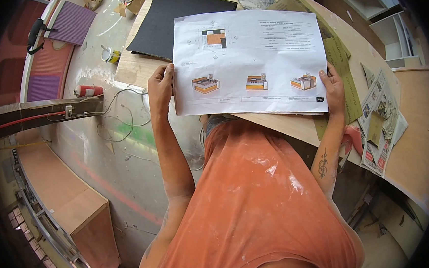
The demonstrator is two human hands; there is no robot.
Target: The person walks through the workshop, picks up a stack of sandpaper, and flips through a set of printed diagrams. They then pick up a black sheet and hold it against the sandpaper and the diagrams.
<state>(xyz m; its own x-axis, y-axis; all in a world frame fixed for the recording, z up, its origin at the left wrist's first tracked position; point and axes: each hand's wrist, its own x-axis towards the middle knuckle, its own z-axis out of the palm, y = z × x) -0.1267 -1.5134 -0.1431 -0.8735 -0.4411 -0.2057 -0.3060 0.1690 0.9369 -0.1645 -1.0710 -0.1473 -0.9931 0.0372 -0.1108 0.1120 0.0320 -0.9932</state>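
Hiding the workbench (273, 125), a drawing sheet (249, 63) shows illegibly small print.

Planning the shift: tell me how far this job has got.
Done: no built piece shows on the table beside the black sheet and sandpaper. In hand: left hand and right hand hold the drawing by its side edges. Left: probably the work itself; neither hand holds a tool.

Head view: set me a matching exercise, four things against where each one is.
Things: 1 drawing sheet; 2 black sheet; 3 red can; 4 newspaper.
Places: A on the floor; B just right of the right hand; C held by left hand and right hand; D flat on the bench beyond the drawing sheet.
Pairs: 1-C; 2-D; 3-A; 4-B.
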